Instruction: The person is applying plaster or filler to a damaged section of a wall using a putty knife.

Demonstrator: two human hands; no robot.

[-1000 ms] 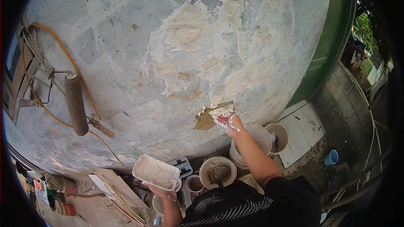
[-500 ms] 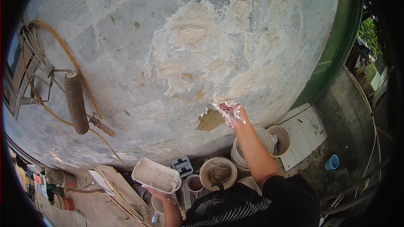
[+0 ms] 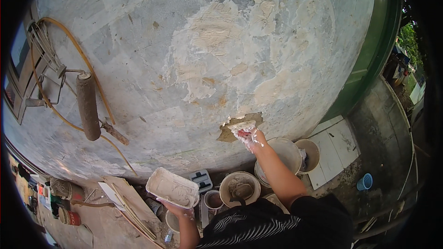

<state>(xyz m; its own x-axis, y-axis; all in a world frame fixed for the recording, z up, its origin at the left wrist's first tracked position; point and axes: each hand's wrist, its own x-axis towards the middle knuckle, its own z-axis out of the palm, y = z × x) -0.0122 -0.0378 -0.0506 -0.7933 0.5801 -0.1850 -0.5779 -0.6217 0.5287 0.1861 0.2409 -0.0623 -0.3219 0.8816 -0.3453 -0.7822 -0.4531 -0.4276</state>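
Observation:
My right hand (image 3: 251,139), smeared with white paste, is closed round a putty knife (image 3: 242,126); little more than its blade and a bit of red shows. The blade lies against a bare brown patch (image 3: 226,134) low on the grey-white wall (image 3: 152,64). Pale filler (image 3: 212,32) covers rough areas of the wall higher up. Down at the left, my left hand (image 3: 177,208) grips a rectangular tub of putty (image 3: 173,188) from beneath, tilted toward me. Its fingers are mostly hidden by the tub.
A paint roller (image 3: 87,106) and an orange hose (image 3: 76,41) hang at the left by the window. Below the wall stand a bucket with putty (image 3: 240,189), a large pale bucket (image 3: 285,156) and a toolbox (image 3: 201,180). A blue plastic cup (image 3: 364,182) lies right, near a green door (image 3: 362,64).
My right hand and the putty knife have moved down, uncovering more of the bare patch's upper right. The tub stays in my left hand. My view has shifted slightly.

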